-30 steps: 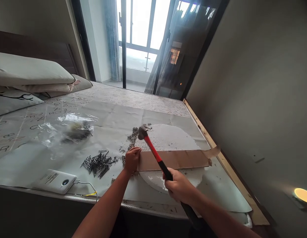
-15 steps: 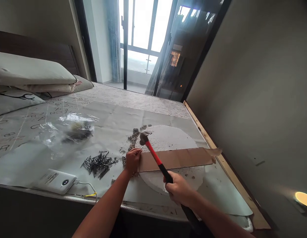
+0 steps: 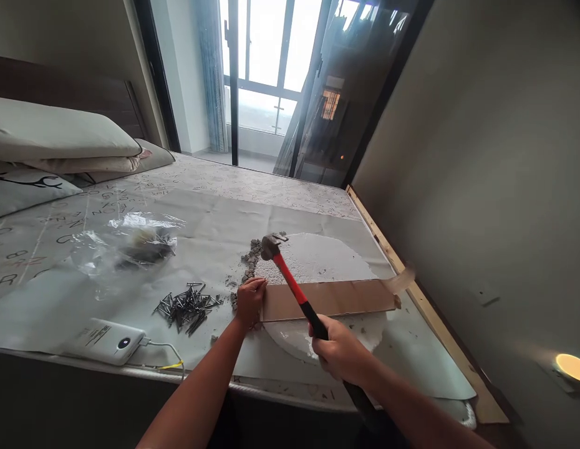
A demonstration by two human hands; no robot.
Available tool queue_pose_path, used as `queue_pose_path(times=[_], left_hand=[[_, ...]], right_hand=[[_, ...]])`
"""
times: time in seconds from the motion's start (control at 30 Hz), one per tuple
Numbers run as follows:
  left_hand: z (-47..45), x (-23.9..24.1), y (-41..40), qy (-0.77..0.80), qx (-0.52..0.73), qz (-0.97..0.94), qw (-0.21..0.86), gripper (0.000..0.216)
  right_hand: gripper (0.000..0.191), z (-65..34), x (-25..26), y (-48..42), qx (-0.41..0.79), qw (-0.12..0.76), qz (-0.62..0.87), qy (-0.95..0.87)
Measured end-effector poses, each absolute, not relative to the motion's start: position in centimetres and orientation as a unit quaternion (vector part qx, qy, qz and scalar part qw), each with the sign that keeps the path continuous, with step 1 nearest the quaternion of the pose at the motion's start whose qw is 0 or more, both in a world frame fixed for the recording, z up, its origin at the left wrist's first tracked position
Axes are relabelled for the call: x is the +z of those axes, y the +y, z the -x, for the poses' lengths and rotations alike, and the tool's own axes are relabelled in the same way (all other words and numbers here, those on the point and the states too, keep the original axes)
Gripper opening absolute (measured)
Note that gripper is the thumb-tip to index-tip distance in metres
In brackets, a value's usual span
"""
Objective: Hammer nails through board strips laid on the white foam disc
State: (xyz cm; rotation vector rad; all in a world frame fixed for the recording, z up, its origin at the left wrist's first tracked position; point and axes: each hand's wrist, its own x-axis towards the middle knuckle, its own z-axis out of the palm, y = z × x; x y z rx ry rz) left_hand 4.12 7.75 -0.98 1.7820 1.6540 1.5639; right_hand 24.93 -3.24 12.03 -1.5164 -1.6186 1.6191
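My right hand (image 3: 341,352) is wrapped round the black grip of a claw hammer (image 3: 290,279) with a red and black handle. The hammer's head is in the air, above and slightly beyond my left hand (image 3: 249,304). My left fingers are pinched together at the left end of a flat brown board (image 3: 332,299), on what looks like a thin nail, mostly hidden by the fingertips. Under the board lies a round white foam-like slab (image 3: 327,257). Left of my left hand is a loose pile of nails (image 3: 187,308).
Grey crumbly lumps (image 3: 251,259) line the slab's left edge. A clear plastic bag (image 3: 131,246) with dark contents lies farther left. A white power bank (image 3: 107,342) with a cable sits near the front edge. A wooden rail (image 3: 388,252) runs along the right side.
The hammer head has risen slightly, away from my left hand. My left hand keeps its pinch at the board's end. The whole view has shifted a little.
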Motion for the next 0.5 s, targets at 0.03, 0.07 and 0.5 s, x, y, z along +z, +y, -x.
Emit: queue_pose_path(times=[0.03,0.07,0.5], left_hand=[[-4.12,-0.98,7.75,0.57,0.534,-0.611,0.125,0.02],[-4.1,-0.98,7.75,0.572,0.532,-0.611,0.126,0.02],[-4.14,-1.15,7.73,0.574,0.52,-0.616,0.143,0.022]], right_hand=[[0.019,-24.88,11.89,-3.25,0.576,0.182,0.55,-0.576],[0.019,-24.82,11.72,-3.27,0.576,0.166,0.561,-0.571],[0.02,-24.68,11.23,-3.42,0.592,0.167,0.56,-0.555]])
